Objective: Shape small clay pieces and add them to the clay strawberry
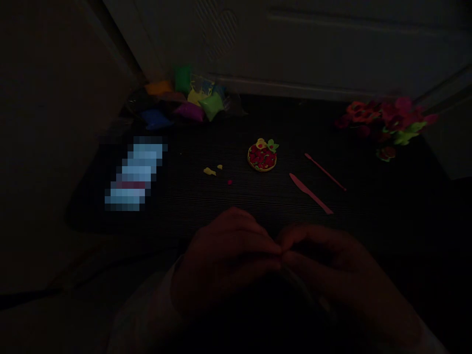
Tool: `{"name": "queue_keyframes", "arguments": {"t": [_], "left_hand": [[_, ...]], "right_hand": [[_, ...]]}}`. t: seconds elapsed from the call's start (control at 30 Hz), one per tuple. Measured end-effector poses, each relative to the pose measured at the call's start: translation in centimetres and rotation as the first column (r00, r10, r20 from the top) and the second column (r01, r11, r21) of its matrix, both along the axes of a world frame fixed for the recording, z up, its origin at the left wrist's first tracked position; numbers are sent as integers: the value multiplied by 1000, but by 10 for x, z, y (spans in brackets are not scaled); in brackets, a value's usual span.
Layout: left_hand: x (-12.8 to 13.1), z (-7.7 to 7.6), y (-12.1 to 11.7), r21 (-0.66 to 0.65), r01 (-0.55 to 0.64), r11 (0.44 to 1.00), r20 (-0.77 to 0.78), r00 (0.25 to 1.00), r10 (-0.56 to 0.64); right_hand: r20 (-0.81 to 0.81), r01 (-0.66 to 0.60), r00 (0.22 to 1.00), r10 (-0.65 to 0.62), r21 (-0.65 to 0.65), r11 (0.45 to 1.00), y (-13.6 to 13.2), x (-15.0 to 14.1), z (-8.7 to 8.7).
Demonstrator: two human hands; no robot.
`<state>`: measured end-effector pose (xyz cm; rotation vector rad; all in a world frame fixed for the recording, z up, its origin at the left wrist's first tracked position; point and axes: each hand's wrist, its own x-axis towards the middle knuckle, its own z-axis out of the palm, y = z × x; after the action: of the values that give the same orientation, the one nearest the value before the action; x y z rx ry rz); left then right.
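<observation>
In dim light my left hand [228,255] and my right hand [332,260] meet at the fingertips near the table's front edge. Both are closed in a pinch, and whatever lies between the fingers is too dark to make out. Beyond them sits a small round clay piece [261,158], filled with red bits and topped by a yellow flower and a green one. Yellow clay scraps [210,171] and a tiny pink clay ball [229,182] lie left of it. To its right rest a pink plastic knife [310,193] and a thin pink modelling stick [325,171].
Several coloured clay packets [190,111] are heaped at the back left of the dark table [177,191]. A lit, pixelated screen [136,172] lies at the left. Colourful clay flowers [391,118] stand at the back right. A pale panel [313,54] rises behind the table.
</observation>
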<state>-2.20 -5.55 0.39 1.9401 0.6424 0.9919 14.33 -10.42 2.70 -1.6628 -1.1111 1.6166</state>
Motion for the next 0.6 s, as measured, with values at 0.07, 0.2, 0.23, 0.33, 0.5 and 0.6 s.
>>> {"name": "queue_keyframes", "arguments": {"t": [0.07, 0.2, 0.23, 0.33, 0.5, 0.6], "left_hand": [[0, 0, 0, -1, 0, 1000, -2, 1000, 0], [0, 1, 0, -1, 12, 1000, -15, 1000, -12], [0, 1, 0, 3, 10, 1000, -13, 1000, -10], [0, 2, 0, 13, 19, 1000, -9, 1000, -19], [-1, 1, 0, 0, 19, 1000, 29, 999, -19], [0, 1, 0, -18, 12, 1000, 49, 999, -11]], "right_hand": [[-6, 6, 1000, -7, -9, 1000, 0, 0, 0], [12, -3, 1000, 3, -7, 1000, 0, 1, 0], [10, -7, 1000, 7, -2, 1000, 0, 1, -1], [-19, -12, 1000, 12, 0, 1000, 0, 1, -1], [-20, -14, 1000, 13, -19, 1000, 0, 1, 2], [-17, 6, 1000, -6, -11, 1000, 0, 0, 3]]}}
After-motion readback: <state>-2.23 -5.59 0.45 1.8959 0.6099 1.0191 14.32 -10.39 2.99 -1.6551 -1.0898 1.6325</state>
